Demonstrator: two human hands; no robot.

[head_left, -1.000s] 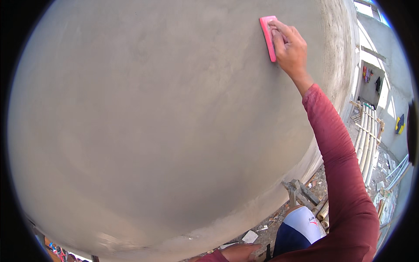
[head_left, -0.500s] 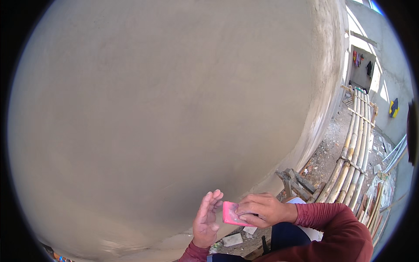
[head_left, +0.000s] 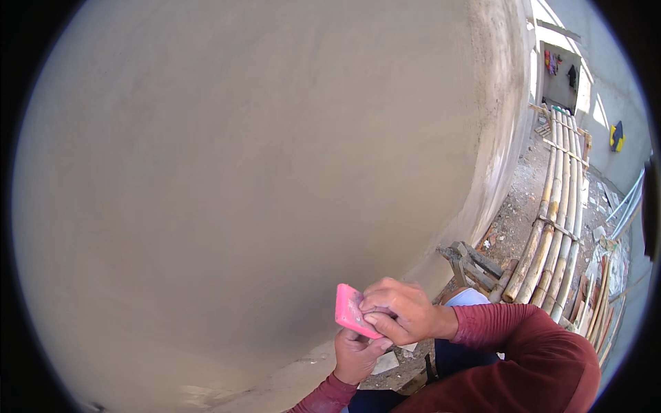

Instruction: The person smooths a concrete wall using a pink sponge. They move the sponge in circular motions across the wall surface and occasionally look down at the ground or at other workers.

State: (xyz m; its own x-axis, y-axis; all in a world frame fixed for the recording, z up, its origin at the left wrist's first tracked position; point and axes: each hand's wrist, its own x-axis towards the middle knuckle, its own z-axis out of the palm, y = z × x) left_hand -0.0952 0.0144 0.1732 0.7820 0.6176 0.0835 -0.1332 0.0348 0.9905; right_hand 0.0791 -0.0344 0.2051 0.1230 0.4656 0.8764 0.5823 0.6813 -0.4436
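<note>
My right hand [head_left: 399, 311] grips a pink rectangular pad [head_left: 350, 311] from its right side, fingers bent over its upper face and thumb along it. Grey smears mark that face; whether it is a sponge or a plastering float I cannot tell. Beneath the pad's lower edge, my left hand [head_left: 355, 356] is closed on it, its fingers partly hidden behind. The pad is tilted and held in front of a large grey plastered wall [head_left: 261, 172], smooth and damp-looking, that fills most of the view.
Bamboo poles [head_left: 551, 227] lashed into a long platform run along the right. A rough wooden trestle [head_left: 471, 265] stands at its near end. Rubble [head_left: 513, 206] and loose boards [head_left: 597, 303] lie around. A yellow and dark item [head_left: 616, 137] is by the far right wall.
My left hand has gone from open beside the pad to closed under its lower edge. The pad and right hand have shifted up and left, and the pad has tilted. The view has shifted slightly.
</note>
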